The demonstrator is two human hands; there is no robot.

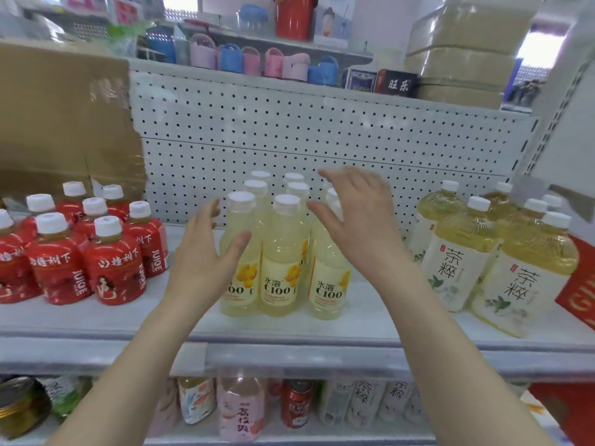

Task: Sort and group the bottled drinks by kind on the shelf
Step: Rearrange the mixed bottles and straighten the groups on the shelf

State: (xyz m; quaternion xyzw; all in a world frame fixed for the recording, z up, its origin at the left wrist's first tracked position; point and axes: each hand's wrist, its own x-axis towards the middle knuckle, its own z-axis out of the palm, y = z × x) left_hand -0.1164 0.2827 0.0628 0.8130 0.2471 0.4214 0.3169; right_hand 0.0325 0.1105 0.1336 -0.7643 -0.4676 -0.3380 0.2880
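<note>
The scene is bright and evenly lit by diffuse white light, with only faint, soft shadows under the bottles. A white patch at the top right is fully overexposed. Small glare spots sit on the wrappers of the red juice bottles. The wide lens curves the shelf edge and tilts the things near the borders. The whole picture is slightly soft. The fingertips of the left hand and the drinks on the lower shelf are blurred.
</note>
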